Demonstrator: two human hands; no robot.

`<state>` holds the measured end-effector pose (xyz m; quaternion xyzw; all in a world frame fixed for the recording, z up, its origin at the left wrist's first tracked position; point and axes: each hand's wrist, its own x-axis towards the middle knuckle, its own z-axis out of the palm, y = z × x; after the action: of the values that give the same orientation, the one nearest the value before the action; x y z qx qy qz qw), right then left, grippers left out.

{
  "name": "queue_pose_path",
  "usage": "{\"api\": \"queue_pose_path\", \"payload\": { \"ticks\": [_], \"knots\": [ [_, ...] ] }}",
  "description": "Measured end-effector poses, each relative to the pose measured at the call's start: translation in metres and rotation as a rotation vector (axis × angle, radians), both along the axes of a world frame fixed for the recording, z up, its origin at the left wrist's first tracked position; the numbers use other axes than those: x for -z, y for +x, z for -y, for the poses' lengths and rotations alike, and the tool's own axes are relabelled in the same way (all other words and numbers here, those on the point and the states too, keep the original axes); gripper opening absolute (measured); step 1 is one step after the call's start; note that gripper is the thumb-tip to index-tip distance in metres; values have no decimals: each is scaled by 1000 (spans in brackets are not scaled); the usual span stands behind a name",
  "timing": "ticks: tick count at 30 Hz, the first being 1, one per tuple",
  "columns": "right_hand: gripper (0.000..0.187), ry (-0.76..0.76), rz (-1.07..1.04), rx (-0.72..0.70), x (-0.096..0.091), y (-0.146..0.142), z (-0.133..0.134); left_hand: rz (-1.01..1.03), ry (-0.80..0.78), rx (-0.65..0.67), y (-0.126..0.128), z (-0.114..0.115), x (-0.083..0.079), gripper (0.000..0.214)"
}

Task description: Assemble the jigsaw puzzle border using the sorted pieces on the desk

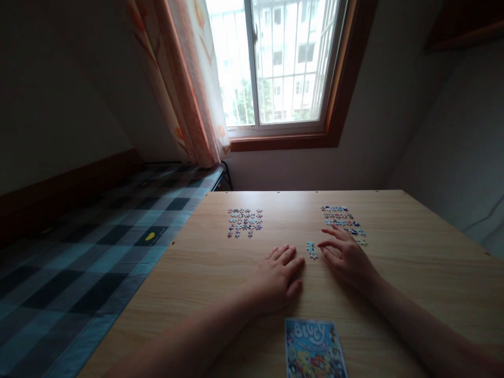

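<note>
A small joined strip of jigsaw puzzle pieces (312, 250) lies on the wooden table between my hands. My left hand (279, 275) rests palm down to the left of it, fingers stretched out and holding nothing. Just right of the strip is my right hand (346, 257), its fingers apart and the fingertips close to the strip's edge. I see no piece in it, though the thumb and index tips are small and dim. Beyond that hand, rows of loose puzzle pieces (337, 216) are laid out, partly hidden by its fingers.
Another group of loose puzzle pieces (244, 220) lies at the far left of the wooden table (189, 273). A colourful picture card marked "Bluey" (315, 349) sits at the near edge. To the left stands a bed with a checked cover (118, 252); a window (291, 68) is ahead.
</note>
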<state>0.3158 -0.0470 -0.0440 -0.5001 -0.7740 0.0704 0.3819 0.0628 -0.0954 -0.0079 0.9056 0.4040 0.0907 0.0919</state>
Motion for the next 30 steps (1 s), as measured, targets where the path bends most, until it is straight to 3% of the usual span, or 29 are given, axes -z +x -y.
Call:
{"api": "queue_pose_path", "payload": {
  "ticks": [3, 9, 16, 20, 24, 30],
  "knots": [
    [20, -1, -4, -2, 1, 0, 0, -17, 51, -54, 3, 2, -6, 51],
    [18, 3, -8, 3, 1, 0, -2, -138, 160, -399, 3, 0, -9, 59],
    [18, 15, -13, 4, 1, -1, -3, -159, 141, -492, -11, -15, 7, 70],
    [17, 23, -23, 15, 0, -2, -4, -166, 200, -537, -15, -23, 7, 69],
    [17, 19, -10, 24, -2, -3, -4, -196, 261, -525, -11, -19, -1, 60],
    [17, 39, -10, 17, -2, -3, -3, -108, 246, -284, -2, -14, -12, 41]
  ]
}}
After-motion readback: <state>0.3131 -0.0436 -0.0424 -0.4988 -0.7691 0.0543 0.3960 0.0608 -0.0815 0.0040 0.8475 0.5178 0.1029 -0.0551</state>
